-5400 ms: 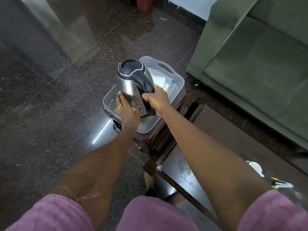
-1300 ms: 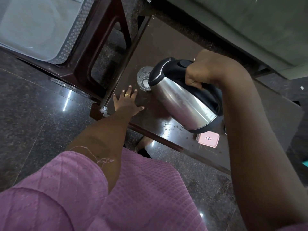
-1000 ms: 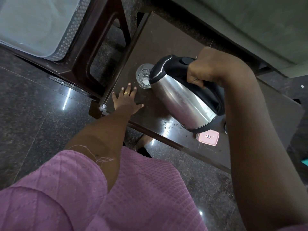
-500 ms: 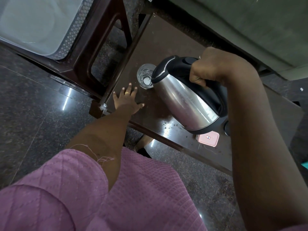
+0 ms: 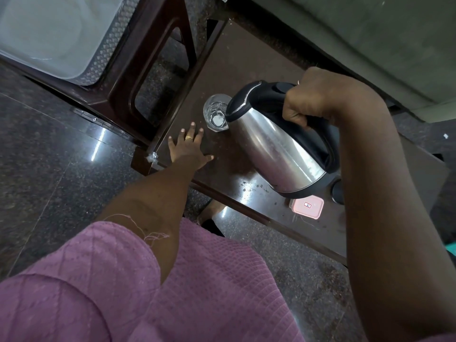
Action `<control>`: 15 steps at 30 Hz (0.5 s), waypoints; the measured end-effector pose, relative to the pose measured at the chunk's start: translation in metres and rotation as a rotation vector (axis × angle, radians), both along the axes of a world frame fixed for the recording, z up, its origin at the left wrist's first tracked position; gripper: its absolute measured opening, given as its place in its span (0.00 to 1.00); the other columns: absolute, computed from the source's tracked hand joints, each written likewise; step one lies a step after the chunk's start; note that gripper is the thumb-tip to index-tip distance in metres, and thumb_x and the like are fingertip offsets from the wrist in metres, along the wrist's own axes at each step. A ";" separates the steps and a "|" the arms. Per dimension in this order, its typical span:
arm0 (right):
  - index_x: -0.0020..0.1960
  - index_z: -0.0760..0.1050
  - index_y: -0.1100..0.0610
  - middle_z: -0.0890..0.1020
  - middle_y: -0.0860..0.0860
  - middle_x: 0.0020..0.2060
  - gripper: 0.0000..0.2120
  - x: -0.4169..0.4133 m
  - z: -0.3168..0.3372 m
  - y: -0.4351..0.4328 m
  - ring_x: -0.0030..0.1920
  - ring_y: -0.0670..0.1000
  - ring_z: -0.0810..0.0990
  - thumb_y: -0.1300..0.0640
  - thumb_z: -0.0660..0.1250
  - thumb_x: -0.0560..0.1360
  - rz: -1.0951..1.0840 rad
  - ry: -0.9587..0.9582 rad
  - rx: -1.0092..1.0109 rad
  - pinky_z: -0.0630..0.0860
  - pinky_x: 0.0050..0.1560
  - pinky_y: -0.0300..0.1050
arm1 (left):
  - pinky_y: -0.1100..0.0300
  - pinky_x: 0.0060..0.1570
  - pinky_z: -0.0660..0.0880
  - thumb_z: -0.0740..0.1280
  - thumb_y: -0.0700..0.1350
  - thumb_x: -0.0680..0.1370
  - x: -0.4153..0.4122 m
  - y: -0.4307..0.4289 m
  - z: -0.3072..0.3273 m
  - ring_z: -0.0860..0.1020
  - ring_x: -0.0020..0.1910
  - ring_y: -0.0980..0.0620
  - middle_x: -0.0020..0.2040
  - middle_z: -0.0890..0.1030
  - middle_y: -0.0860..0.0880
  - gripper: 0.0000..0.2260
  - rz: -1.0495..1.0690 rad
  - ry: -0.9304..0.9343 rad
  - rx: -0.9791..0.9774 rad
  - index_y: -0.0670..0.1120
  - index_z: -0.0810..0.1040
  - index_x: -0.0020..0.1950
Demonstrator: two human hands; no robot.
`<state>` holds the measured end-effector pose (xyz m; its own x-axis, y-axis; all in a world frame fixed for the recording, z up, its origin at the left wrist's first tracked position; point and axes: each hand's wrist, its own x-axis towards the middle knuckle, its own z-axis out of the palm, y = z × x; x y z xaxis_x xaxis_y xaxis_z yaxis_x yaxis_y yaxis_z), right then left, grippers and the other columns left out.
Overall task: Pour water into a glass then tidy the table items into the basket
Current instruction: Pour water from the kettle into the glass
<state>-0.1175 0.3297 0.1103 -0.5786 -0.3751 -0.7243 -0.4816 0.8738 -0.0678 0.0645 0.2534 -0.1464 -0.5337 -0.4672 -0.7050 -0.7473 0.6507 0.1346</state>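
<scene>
My right hand [image 5: 313, 97] grips the black handle of a steel kettle [image 5: 274, 144], which is tilted with its spout over a clear glass [image 5: 216, 112] on the dark brown table [image 5: 237, 62]. Water shows in the bottom of the glass. My left hand [image 5: 188, 150] lies flat on the table with fingers spread, just in front of the glass and not touching it. The white basket [image 5: 97, 65] sits on a brown stool at the upper left.
A small pink box [image 5: 307, 204] lies on the table under the kettle's base. A dark round object [image 5: 338, 192] is partly hidden beside my right arm. A green sofa [image 5: 370, 33] runs behind the table. My foot [image 5: 212, 212] stands on the dark polished floor.
Since the kettle was lifted out of the basket, it has been carried to the table and tilted over the glass. In the last second its spout has dropped lower and water has appeared in the glass.
</scene>
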 end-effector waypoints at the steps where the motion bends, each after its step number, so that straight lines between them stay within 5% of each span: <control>1: 0.11 0.64 0.61 0.62 0.49 0.10 0.10 0.000 0.000 0.000 0.12 0.48 0.59 0.67 0.63 0.47 -0.009 0.001 -0.003 0.58 0.19 0.31 | 0.39 0.74 0.47 0.62 0.65 0.74 0.000 0.000 0.000 0.45 0.77 0.46 0.78 0.40 0.53 0.40 0.005 0.001 0.001 0.54 0.44 0.77; 15: 0.11 0.64 0.59 0.61 0.48 0.09 0.11 0.002 -0.004 -0.001 0.10 0.47 0.58 0.67 0.63 0.48 -0.025 -0.010 0.025 0.58 0.16 0.28 | 0.40 0.74 0.47 0.65 0.61 0.73 0.001 0.002 -0.004 0.44 0.77 0.47 0.78 0.41 0.54 0.41 0.024 0.015 -0.003 0.55 0.44 0.77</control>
<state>-0.1158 0.3283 0.1066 -0.5800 -0.3422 -0.7392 -0.4591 0.8870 -0.0504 0.0652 0.2551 -0.1501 -0.5326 -0.4819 -0.6958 -0.7606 0.6332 0.1436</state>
